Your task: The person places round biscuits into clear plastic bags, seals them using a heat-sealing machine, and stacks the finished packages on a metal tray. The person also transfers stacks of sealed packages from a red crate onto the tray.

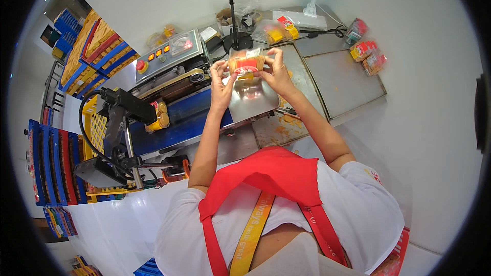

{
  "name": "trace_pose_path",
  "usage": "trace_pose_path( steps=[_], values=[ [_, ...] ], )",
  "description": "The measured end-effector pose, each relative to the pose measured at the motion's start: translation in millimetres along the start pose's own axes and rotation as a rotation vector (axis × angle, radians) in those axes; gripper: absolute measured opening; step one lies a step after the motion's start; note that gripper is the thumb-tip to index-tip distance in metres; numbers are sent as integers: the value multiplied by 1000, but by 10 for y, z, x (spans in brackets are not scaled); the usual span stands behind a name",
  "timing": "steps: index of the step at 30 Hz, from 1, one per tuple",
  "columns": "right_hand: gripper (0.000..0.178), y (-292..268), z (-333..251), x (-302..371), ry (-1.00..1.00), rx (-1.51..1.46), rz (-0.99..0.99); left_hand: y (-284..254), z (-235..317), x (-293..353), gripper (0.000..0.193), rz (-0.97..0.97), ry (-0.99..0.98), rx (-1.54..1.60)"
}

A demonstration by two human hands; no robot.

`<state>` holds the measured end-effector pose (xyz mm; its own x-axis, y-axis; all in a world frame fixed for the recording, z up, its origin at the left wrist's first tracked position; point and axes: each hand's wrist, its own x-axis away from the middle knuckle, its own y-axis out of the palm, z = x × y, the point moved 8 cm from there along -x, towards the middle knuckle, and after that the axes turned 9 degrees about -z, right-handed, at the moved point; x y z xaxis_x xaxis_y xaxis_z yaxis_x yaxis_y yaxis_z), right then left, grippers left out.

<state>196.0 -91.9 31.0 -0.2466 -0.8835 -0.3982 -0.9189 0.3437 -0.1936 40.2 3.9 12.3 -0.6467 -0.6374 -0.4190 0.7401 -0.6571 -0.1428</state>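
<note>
Between my two hands I hold up a clear plastic bag of bread [246, 65] with a red and yellow label. My left hand [221, 86] grips its left side and my right hand [276, 74] its right side, the thumbs at the lower edge. Below the bag lies a shiny metal plate [255, 103] at the end of a blue conveyor belt [192, 120]. Another packed bread bag [158, 116] rests on the belt at the left, beside a black printer head [134, 106].
Behind the belt stands a sealing machine's control panel [171, 51] with lit buttons and a red knob. A black stand [231, 10] rises at the back. More bread bags [367, 53] lie at the right on the metal table [340, 84]. Stacked crates [59, 158] fill the left.
</note>
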Motion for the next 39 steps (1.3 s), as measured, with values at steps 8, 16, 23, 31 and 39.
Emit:
trace_pose_path(
  steps=[8,16,23,31,39],
  values=[
    [18,12,-437,140,-195,497,342,-17,710,68,10,314,129,-380],
    [11,51,-590,99,-169,607,377,-104,538,48,12,321,-13,-272],
    [8,-38,-406,91,-53,245,327,-127,170,43,9,162,-161,29],
    [8,-60,-65,-126,-11,-193,6,-161,104,-160,8,-182,-144,285],
    [13,-37,118,-113,46,-455,-31,-139,225,-284,13,-374,-88,308]
  ],
)
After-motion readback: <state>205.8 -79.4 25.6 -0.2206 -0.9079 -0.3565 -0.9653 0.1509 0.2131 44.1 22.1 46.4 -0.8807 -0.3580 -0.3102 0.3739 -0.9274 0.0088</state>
